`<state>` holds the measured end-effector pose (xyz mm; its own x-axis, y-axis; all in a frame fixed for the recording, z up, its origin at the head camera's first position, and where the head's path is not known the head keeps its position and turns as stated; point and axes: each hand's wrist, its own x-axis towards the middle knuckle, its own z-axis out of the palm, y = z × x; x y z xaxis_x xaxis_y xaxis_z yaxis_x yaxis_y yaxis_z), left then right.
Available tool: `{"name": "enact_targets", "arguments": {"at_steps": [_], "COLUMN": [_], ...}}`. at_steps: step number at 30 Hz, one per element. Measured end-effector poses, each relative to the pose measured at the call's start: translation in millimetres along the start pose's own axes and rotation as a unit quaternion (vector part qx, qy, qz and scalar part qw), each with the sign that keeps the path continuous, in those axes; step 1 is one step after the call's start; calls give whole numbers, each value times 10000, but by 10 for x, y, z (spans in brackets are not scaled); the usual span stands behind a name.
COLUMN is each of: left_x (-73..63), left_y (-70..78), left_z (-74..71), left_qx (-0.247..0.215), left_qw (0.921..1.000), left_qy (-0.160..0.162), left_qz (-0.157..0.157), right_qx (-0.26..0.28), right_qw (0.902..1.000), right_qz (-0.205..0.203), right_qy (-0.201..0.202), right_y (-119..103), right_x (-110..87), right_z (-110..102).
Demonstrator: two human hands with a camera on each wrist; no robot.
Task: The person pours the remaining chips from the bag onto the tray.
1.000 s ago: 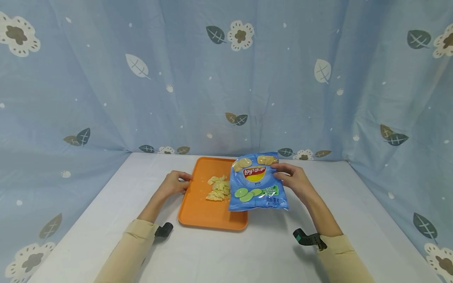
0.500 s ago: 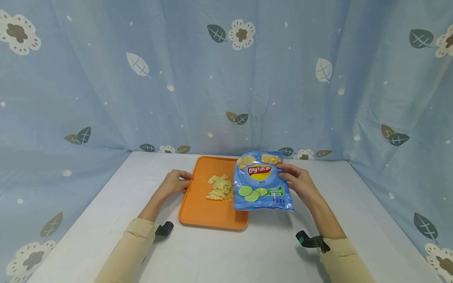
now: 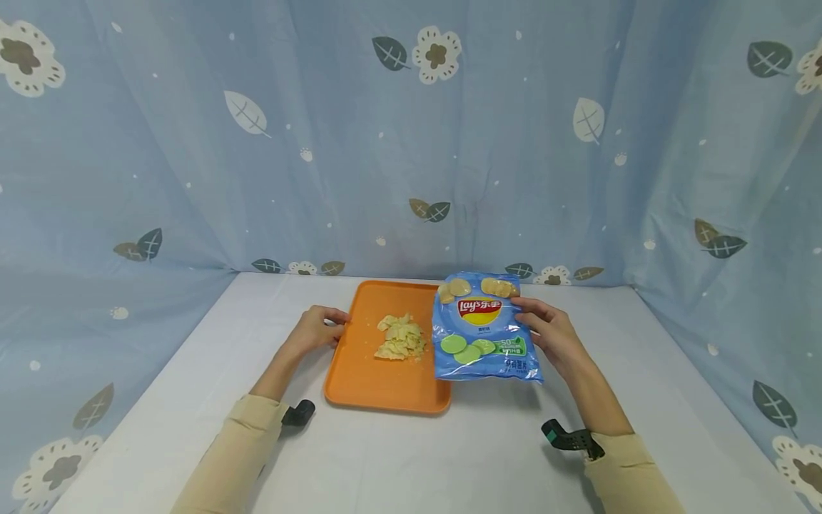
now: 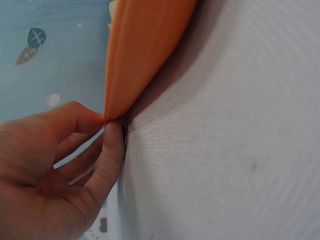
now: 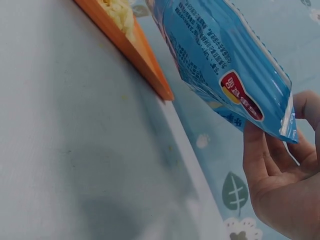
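A blue Lay's potato chip bag [image 3: 483, 339] hangs over the right part of an orange tray [image 3: 388, 391], hiding much of that side. My right hand [image 3: 554, 335] pinches its right edge; the right wrist view shows thumb and fingers [image 5: 257, 150] on either side of the bag's sealed edge. Pale yellow potato chips [image 3: 399, 338] lie in a broken heap on the tray's middle. At the tray's left rim, my left hand [image 3: 313, 330] holds on with thumb and forefinger, which meet at the rim [image 4: 112, 107] in the left wrist view.
A white cloth covers the table [image 3: 398, 464]. Behind it and along both sides hangs a blue patterned curtain [image 3: 359, 164]. The bag casts a shadow on the cloth to the right of the tray.
The bag has moved right in my right hand, uncovering more of the chips and tray. My left hand stays at the tray's left rim.
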<state>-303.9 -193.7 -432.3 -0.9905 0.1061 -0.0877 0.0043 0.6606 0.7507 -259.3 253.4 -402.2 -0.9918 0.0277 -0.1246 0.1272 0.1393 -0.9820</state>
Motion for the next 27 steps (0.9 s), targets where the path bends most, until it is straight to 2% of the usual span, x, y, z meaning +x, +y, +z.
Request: {"name": "enact_targets", "arguments": {"at_steps": [15,19,27], "left_x": [-13,-10,18], "left_y": [10,1,-19], "left_z": [-10,-11,-1], "left_qx": [-40,-53,-12], "left_qw": [9999,9998,10000], "left_qy": [-13,-20,-52], "left_qz": [143,185,74], "right_qx": [615,642,574], "right_qw": [9960,9946,9925], "right_qz": [557,662,850], "right_qy": [335,466,663], "right_y": [113,151,235], "right_x": [53,78,125], "right_z": [-111,-132,-181]}}
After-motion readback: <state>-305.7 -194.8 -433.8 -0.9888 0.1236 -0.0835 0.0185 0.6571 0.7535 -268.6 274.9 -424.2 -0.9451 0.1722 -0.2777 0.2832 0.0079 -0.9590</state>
